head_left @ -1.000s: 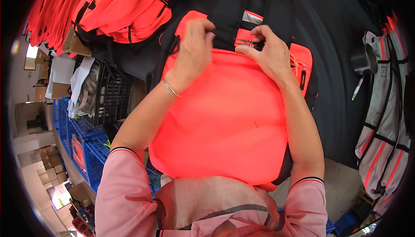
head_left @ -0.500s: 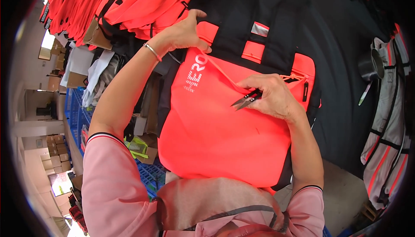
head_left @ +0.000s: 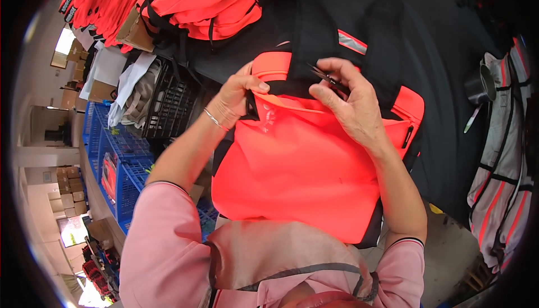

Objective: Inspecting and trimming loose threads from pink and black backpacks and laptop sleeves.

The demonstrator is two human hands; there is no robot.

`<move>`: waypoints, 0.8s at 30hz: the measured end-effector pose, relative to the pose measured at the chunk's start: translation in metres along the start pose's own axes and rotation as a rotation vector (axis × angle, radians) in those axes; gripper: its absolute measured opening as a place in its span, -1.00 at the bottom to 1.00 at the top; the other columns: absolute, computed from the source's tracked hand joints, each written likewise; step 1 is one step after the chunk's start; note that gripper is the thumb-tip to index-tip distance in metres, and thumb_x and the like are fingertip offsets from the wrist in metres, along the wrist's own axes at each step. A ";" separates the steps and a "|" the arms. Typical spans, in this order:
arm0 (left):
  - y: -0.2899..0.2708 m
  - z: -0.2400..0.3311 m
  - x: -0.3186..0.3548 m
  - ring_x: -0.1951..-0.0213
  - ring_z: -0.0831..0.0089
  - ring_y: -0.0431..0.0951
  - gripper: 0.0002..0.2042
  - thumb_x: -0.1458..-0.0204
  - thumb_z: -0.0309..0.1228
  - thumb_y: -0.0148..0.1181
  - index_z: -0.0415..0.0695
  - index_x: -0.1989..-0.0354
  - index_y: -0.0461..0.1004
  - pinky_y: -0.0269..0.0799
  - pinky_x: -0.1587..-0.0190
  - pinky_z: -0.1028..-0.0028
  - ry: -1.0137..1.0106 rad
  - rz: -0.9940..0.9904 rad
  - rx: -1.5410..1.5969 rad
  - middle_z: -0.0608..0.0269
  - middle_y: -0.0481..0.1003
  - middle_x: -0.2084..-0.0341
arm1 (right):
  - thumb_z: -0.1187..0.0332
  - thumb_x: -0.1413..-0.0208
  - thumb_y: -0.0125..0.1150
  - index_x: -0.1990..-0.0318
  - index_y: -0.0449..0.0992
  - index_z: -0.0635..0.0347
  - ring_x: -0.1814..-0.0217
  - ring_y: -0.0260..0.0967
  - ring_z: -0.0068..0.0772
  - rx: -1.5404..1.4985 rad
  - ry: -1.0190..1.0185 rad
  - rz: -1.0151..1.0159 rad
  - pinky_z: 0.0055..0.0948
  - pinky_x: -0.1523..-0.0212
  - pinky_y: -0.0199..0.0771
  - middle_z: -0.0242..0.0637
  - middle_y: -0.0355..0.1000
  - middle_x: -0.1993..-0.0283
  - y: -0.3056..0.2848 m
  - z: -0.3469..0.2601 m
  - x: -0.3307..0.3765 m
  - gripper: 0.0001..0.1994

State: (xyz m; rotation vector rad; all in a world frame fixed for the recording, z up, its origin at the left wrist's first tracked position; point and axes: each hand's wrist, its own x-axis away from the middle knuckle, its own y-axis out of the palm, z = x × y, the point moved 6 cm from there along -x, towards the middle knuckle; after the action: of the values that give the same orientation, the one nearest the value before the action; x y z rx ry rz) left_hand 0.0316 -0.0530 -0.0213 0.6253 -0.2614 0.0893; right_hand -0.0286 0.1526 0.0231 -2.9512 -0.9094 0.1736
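Note:
A bright orange-red and black sewn piece (head_left: pixel 297 167), a garment or a bag, lies before me with its broad panel toward me. My left hand (head_left: pixel 240 92) pinches the panel's upper left edge, its thumb on top, beside an orange corner patch (head_left: pixel 272 65). The panel's upper edge is lifted and folded, partly hiding a pale print. In my right hand (head_left: pixel 355 106) are small dark thread snips (head_left: pixel 330 79), blades pointing up and left over a black strap. This hand is just above the panel's upper edge. A zip pull (head_left: pixel 409 135) hangs at the right side.
Piled orange-red pieces (head_left: pixel 202 2) lie at the far left on the black-covered table (head_left: pixel 449 156). Black (head_left: pixel 171 100) and blue crates (head_left: pixel 120 190) stand on the left. At the right are a dark metal cup (head_left: pixel 480 85) and grey pieces with orange stripes (head_left: pixel 494 195).
My right hand has moved up with the snips, from the panel to the black strap. My left hand has come down and nearer, and the panel's upper edge is now folded over.

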 end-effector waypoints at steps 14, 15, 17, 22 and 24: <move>0.031 -0.035 -0.003 0.18 0.48 0.55 -0.52 0.24 -0.64 0.14 -0.30 0.00 0.37 0.47 0.04 0.49 0.068 -0.220 0.228 0.21 0.53 0.18 | 0.67 0.13 0.27 0.29 0.54 0.25 0.35 0.39 -0.37 0.646 -0.482 -0.192 -0.42 0.35 0.40 -0.33 0.33 0.30 0.023 -0.041 -0.006 -0.79; 0.032 -0.037 -0.002 0.22 0.50 0.55 -0.52 0.24 -0.64 0.14 -0.30 0.01 0.37 0.46 0.08 0.51 0.069 -0.245 0.227 0.24 0.52 0.22 | 0.78 0.17 0.19 0.36 0.52 0.31 0.35 0.34 -0.44 0.693 -0.517 -0.179 -0.50 0.35 0.35 -0.33 0.31 0.31 0.024 -0.042 0.000 -0.78; 0.027 -0.041 -0.004 0.26 0.53 0.53 -0.53 0.24 -0.64 0.14 -0.29 0.02 0.37 0.46 0.11 0.53 0.087 -0.206 0.236 0.27 0.51 0.25 | 0.78 0.18 0.16 0.41 0.48 0.31 0.38 0.29 -0.48 0.515 -0.426 -0.206 -0.52 0.38 0.30 -0.33 0.29 0.32 0.025 -0.045 0.005 -0.81; 0.011 -0.052 -0.007 0.34 0.55 0.50 -0.54 0.22 -0.64 0.12 -0.27 0.01 0.36 0.43 0.19 0.57 0.093 -0.153 0.290 0.33 0.49 0.32 | 0.61 0.00 0.20 0.54 0.37 0.26 0.44 0.07 -0.64 0.189 -0.253 -0.313 -0.57 0.45 0.01 -0.41 0.23 0.40 -0.005 -0.047 0.020 -0.85; 0.010 -0.055 -0.009 0.33 0.55 0.50 -0.51 0.21 -0.65 0.10 -0.28 -0.04 0.35 0.44 0.18 0.56 0.087 -0.166 0.310 0.31 0.49 0.29 | 0.46 -0.03 0.34 0.44 0.42 0.28 0.38 0.19 -0.63 0.373 -0.187 -0.235 -0.55 0.38 0.20 -0.40 0.31 0.35 -0.013 -0.043 0.020 -0.83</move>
State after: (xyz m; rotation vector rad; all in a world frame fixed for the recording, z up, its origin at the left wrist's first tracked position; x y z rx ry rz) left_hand 0.0333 -0.0130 -0.0611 0.9465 -0.1105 -0.0032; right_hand -0.0144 0.1741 0.0649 -2.4961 -1.0980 0.5495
